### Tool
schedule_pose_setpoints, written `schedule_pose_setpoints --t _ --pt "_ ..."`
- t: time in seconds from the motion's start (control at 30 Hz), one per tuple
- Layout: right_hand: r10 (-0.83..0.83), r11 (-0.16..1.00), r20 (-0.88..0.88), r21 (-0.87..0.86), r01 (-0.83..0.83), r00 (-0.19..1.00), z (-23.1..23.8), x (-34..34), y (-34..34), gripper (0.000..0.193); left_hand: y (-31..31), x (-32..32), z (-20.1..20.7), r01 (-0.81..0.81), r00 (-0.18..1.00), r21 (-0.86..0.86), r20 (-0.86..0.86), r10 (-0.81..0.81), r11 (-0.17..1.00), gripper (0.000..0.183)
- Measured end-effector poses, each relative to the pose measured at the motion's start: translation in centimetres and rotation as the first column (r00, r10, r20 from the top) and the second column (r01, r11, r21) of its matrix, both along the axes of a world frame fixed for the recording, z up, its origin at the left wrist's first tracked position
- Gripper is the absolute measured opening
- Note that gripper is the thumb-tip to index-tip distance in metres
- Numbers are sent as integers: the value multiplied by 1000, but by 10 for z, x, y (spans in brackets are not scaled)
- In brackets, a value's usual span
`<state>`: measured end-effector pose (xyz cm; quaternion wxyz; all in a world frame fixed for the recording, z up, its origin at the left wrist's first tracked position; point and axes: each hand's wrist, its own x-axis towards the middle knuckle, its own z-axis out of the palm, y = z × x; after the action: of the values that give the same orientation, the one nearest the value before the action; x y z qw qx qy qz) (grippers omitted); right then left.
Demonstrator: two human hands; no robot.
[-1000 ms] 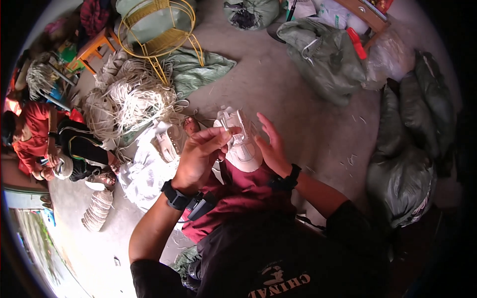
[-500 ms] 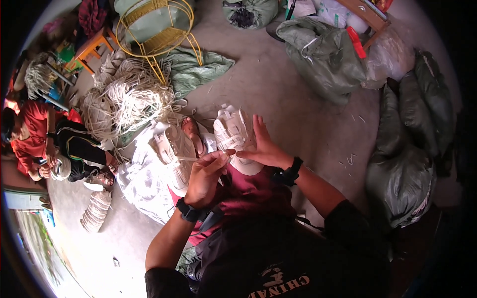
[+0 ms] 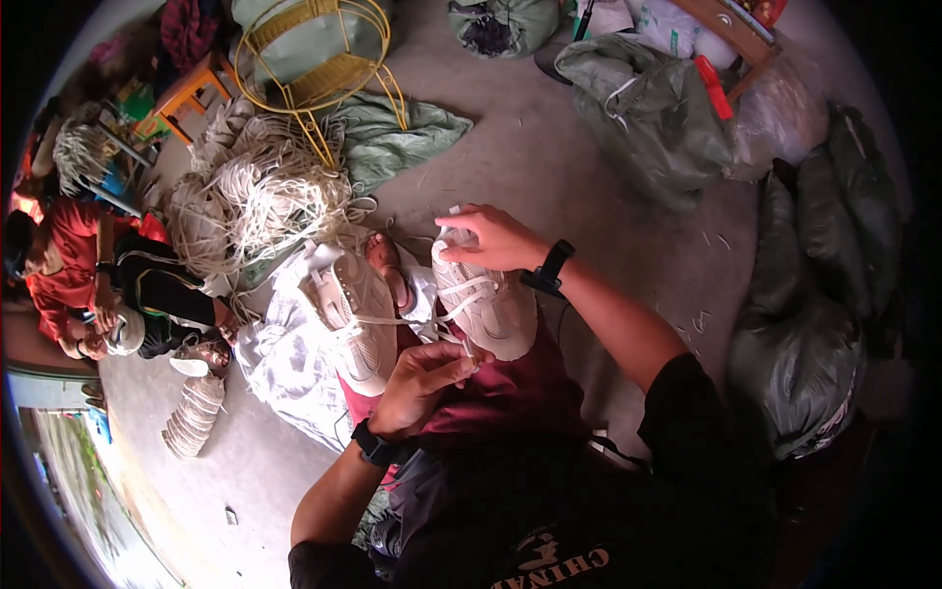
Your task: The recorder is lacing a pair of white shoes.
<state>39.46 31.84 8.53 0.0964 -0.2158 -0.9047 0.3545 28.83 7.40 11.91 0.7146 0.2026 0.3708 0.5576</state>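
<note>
Two off-white sneakers lie over my knees, toes toward me: a left sneaker (image 3: 355, 294) and a right sneaker (image 3: 488, 309). A pale shoelace (image 3: 392, 320) stretches across the gap between them. Just below the right sneaker's toe, my left hand (image 3: 417, 388) is closed in a pinch on a thin pale piece that looks like a lace end. My right hand (image 3: 496, 240) grips the collar end of the right sneaker, thumb and fingers bent over the opening. Its palm hides part of the tongue. Each wrist wears a black band.
A person in red (image 3: 69, 265) sits at the left, handling a pale shoe. Loose laces (image 3: 270, 191) are heaped beside a yellow round-framed chair (image 3: 324, 79). A wrapped pale roll (image 3: 193, 417) lies on the floor. Dark green sacks (image 3: 800, 353) line the right side.
My right hand has moved from beside the right sneaker onto its collar, its spread fingers now bent around it. My left hand has shifted slightly right and toward me, still pinching.
</note>
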Motion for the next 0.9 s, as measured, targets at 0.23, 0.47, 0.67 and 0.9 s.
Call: schedule_pose_setpoints --t 0.23,0.47,0.67,0.9 --pt "74 993 -86 99 -65 994 -13 -6 -1 40 5 -8 -14 35 999 11 -12 -35 999 11" --pt "34 974 -248 227 24 968 -17 6 -10 36 17 -13 3 -2 999 70 -38 5 998 9" --pt "24 990 -329 142 25 944 -16 27 -5 38 31 -7 6 -31 999 36 -10 32 999 8" --pt "-170 966 -416 -249 67 893 56 72 -63 29 43 9 11 -92 994 87 -56 97 992 10"
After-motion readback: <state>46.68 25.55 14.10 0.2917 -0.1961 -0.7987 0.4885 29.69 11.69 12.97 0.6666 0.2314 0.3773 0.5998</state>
